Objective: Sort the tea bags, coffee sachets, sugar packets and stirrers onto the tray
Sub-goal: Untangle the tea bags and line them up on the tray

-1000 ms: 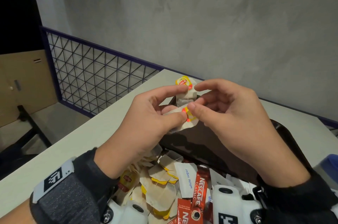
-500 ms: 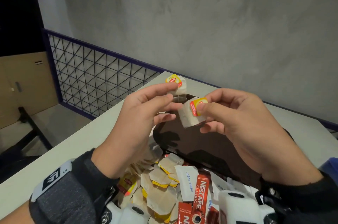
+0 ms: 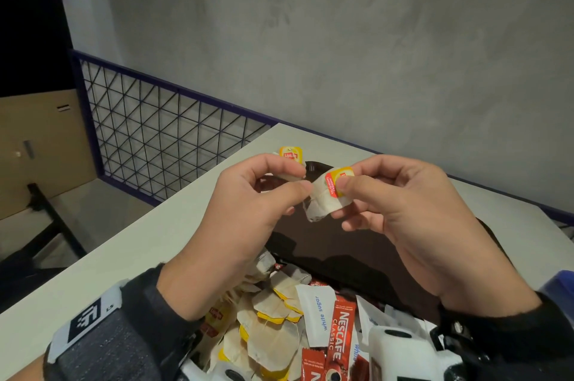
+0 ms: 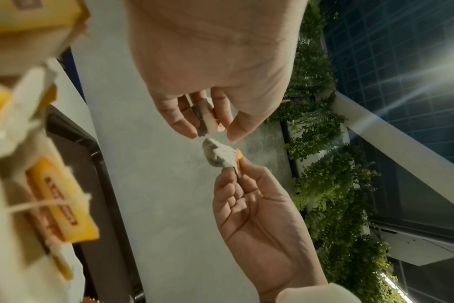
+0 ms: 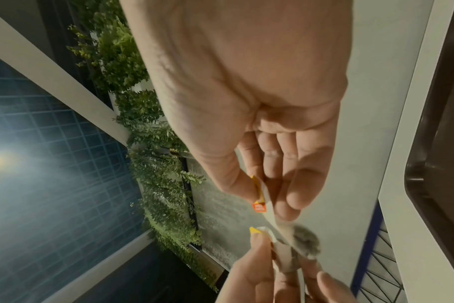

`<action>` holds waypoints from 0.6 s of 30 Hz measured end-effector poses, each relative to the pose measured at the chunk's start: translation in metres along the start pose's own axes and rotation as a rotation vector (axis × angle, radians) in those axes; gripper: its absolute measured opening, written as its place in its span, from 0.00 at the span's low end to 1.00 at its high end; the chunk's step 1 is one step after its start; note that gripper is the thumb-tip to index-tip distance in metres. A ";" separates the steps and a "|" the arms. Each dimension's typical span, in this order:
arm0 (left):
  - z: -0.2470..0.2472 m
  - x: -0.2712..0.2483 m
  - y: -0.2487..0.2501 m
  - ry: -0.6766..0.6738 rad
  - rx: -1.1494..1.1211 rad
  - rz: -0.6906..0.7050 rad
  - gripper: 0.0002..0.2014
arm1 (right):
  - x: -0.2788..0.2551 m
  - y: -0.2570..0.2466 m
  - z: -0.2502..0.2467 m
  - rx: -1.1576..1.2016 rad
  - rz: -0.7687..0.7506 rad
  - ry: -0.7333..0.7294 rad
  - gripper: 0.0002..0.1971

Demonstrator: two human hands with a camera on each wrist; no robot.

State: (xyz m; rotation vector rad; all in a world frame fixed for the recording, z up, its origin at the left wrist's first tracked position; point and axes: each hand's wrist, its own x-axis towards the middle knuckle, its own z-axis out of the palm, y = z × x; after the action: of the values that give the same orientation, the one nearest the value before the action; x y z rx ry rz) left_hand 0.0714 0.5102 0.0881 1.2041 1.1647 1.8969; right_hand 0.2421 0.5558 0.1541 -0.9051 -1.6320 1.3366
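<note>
Pinching one small paper tea bag each, both hands hover above the dark brown plastic tray (image 3: pixel 357 259) on the pale grey worktop (image 3: pixel 130 244). The left hand (image 3: pixel 245 225) has thumb and forefinger pressed together on a white tea bag with a yellow tag (image 3: pixel 290 163), tag end pointing up and away from the person, long axis roughly upright. The right hand (image 3: pixel 407 219) has its grip pinched on the yellow-and-red tag of a second white tea bag (image 3: pixel 326 197), which hangs tilted, tag end up to the right, pouch end down to the left, so its long axis runs diagonally. The two bags sit just beside each other; can't tell if they actually touch.

Compared with half a second ago, the hands have drawn a bit closer together, and the right bag now slants with its pouch end toward the left thumb.

Nearer the person, a mixed pile (image 3: pixel 279 318) of tea bags, a red Nescafe coffee sachet (image 3: pixel 340 331) and a white sugar packet (image 3: pixel 316 312) covers the tray's near end.
</note>
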 end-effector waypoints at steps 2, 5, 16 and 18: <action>0.000 0.000 0.000 -0.009 0.020 0.013 0.09 | 0.001 0.001 -0.001 -0.007 0.007 0.017 0.04; 0.003 -0.003 0.001 -0.057 0.069 0.037 0.05 | 0.001 0.002 0.000 -0.006 0.007 -0.018 0.02; 0.003 -0.005 0.006 -0.104 0.159 0.039 0.04 | 0.002 0.004 -0.001 -0.018 -0.042 -0.045 0.02; 0.004 -0.005 0.007 -0.091 0.198 0.042 0.04 | 0.003 0.006 -0.002 -0.103 -0.086 -0.018 0.02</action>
State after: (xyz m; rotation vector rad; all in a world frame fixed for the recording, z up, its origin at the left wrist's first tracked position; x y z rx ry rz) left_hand 0.0765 0.5040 0.0935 1.4159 1.3107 1.7689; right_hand 0.2428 0.5599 0.1490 -0.8756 -1.7465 1.2150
